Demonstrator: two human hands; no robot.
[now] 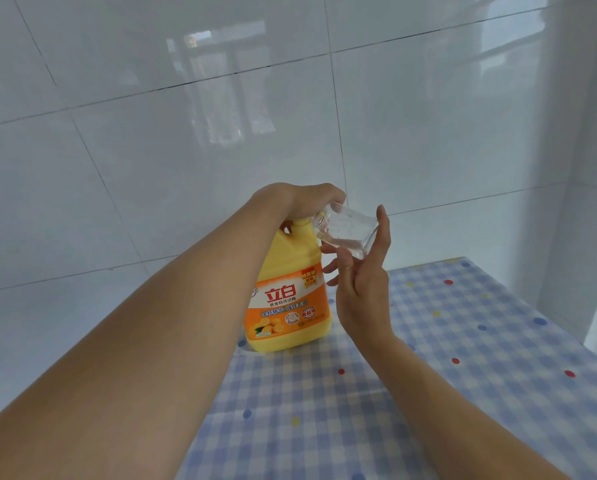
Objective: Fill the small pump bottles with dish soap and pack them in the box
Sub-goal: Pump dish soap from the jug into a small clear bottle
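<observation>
A big yellow dish soap jug [288, 299] with an orange label stands upright on the checked tablecloth [428, 375], near the table's far left corner. My left hand [304, 202] rests on top of the jug and covers its pump head. My right hand [363, 271] holds a small clear bottle [345, 232] tilted on its side, its open neck pointing left and touching the jug's top. A little clear liquid lies along the small bottle's lower side. No pump cap shows on the small bottle. No box is in view.
White glossy wall tiles [221, 98] rise right behind the table and to its left. A white wall corner [584, 168] stands at the right. The blue and yellow checked cloth with coloured dots stretches toward me and to the right.
</observation>
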